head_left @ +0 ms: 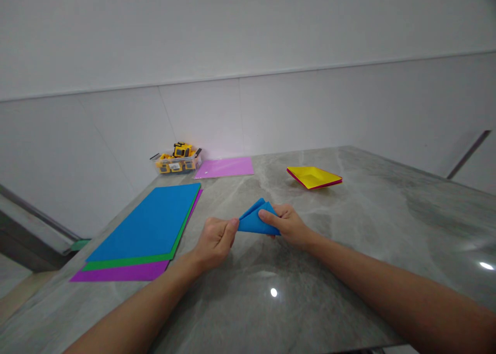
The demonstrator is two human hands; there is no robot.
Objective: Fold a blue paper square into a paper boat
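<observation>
A small piece of folded blue paper [253, 221] is held between my two hands, a little above the grey table. My left hand [217, 237] pinches its pointed left corner between thumb and curled fingers. On the other side, my right hand [285, 224] grips the wider end, thumb pressed on the front and fingers behind. Between the folded layers a gap shows along the upper edge. The fingers behind the paper are mostly hidden.
Left on the grey marbled table [372, 219] lie stacked blue, green and purple sheets [147, 222]. Farther back are a clear bin [176, 164] with yellow toy vehicles and a pink sheet [227, 167]. A folded yellow and red paper piece [314, 177] sits back right.
</observation>
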